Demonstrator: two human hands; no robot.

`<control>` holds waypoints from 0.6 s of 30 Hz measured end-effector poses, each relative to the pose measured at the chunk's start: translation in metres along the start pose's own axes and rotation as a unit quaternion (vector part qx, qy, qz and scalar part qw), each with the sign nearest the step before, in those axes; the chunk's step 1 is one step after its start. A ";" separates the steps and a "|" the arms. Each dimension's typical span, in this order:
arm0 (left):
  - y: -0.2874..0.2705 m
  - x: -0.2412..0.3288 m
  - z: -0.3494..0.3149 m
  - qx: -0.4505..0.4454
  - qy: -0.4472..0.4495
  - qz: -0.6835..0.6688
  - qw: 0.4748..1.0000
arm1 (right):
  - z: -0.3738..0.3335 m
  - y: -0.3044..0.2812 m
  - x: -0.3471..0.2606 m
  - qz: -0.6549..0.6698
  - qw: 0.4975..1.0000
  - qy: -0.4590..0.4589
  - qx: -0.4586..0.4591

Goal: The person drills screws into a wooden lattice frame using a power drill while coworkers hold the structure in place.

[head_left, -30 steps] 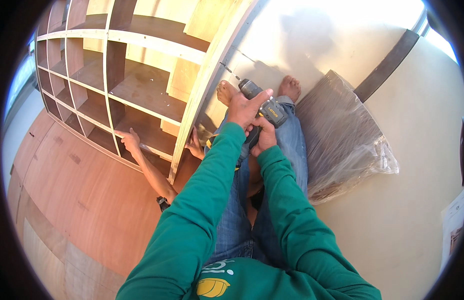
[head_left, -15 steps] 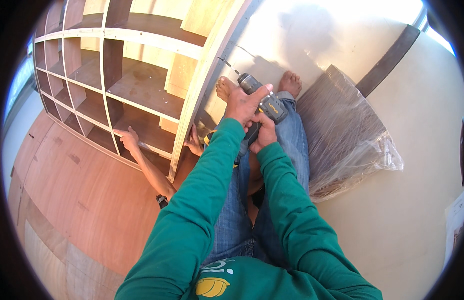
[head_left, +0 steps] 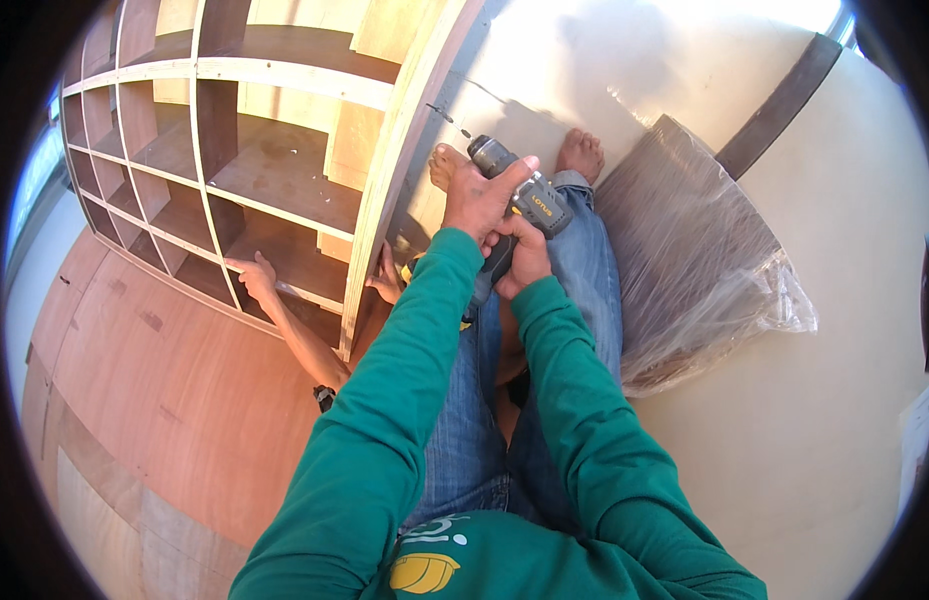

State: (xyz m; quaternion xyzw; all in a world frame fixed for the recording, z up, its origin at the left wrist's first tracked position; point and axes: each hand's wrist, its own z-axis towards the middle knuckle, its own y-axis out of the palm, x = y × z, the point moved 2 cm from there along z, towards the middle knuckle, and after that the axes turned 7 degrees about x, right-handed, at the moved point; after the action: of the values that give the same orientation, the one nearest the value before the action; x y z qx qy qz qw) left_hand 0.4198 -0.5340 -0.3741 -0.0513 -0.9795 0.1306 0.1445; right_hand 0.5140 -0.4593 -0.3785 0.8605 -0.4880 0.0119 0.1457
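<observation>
Drill (head_left: 540, 208) partly covered, co-worker's forearm (head_left: 304, 333) partly behind green sleeve (head_left: 384, 400), shelf unit (head_left: 294, 80) cropped (top edge)

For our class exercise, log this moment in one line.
left hand: on power drill; right hand: on its grip; co-worker's hand: at wooden shelving unit

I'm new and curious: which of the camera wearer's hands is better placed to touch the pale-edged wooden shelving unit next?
Probably the left hand, though both hold the black power drill: it lies nearer the shelving unit than the right hand.

Glare whitens the floor (head_left: 724, 75) at top around a soft shadow (head_left: 614, 55), while fisheye distortion bends the outer edges
</observation>
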 end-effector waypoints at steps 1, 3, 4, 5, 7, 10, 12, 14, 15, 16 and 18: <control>0.000 0.001 0.000 -0.014 -0.014 -0.002 1.000 | 0.000 0.000 -0.003 -0.004 1.000 0.003 -0.001; 0.000 0.003 -0.001 -0.026 -0.046 -0.008 0.999 | -0.001 0.002 -0.010 -0.017 1.000 0.011 -0.014; 0.001 0.005 -0.002 -0.025 -0.063 -0.010 0.998 | -0.002 0.003 -0.016 -0.026 0.999 0.013 -0.027; 0.003 0.007 -0.003 -0.024 -0.080 -0.013 0.996 | -0.003 0.003 -0.022 -0.038 0.999 0.013 -0.020; 0.006 0.013 -0.005 -0.026 -0.085 -0.041 0.995 | -0.006 0.005 -0.032 -0.075 0.996 0.002 -0.036; 0.009 0.021 -0.009 -0.021 -0.114 -0.028 0.993 | -0.008 0.007 -0.040 -0.075 0.996 0.028 -0.045; 0.010 0.025 -0.012 -0.004 -0.128 -0.012 0.992 | -0.007 0.007 -0.041 -0.047 0.995 0.062 -0.056; 0.011 0.031 -0.012 0.026 -0.117 -0.014 0.993 | -0.003 0.006 -0.040 -0.018 0.994 0.094 -0.060; 0.012 0.033 -0.012 0.043 -0.125 -0.001 0.991 | 0.000 0.005 -0.039 0.003 0.990 0.113 -0.079; 0.012 0.034 -0.013 0.051 -0.134 0.006 0.990 | 0.001 0.003 -0.037 0.026 0.988 0.130 -0.075; 0.013 0.036 -0.011 0.071 -0.161 0.032 0.984 | 0.005 0.000 -0.035 0.055 0.984 0.149 -0.076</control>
State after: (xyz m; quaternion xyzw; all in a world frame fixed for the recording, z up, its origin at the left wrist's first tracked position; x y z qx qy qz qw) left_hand 0.3893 -0.5133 -0.3575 -0.0509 -0.9761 0.2107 -0.0165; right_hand 0.4951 -0.4309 -0.3885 0.8074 -0.5072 0.1108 0.2803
